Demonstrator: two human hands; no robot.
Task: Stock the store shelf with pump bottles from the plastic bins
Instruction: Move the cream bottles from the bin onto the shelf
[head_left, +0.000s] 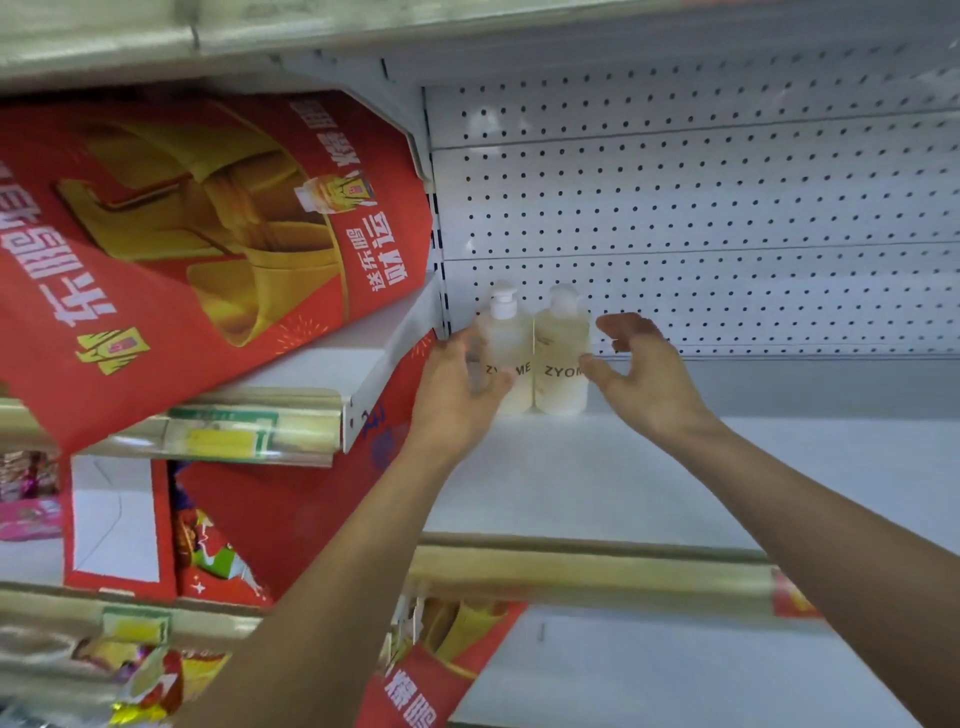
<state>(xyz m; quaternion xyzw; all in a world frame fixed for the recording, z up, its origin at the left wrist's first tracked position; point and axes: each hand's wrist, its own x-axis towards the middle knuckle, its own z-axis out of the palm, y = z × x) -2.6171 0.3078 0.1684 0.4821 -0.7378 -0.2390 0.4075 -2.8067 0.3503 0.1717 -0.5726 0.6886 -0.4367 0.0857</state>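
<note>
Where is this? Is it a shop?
Most likely a shop aisle. A white shelf backed by pegboard holds two matching pump bottles, price-tag strips line the shelf edges, and red promotional boxes sit alongside.

frosted translucent plastic pump bottles (535, 358) on a smooth matt shelf (597, 483)

Two bare forearms, no sleeves in view; the left hand (457, 384) and right hand (641, 371) wear no gloves, their fingers ringless.

Open white shelf (779, 467) right of two upright pump bottles (535, 358); red carton (208, 249) crowding the left.
</note>
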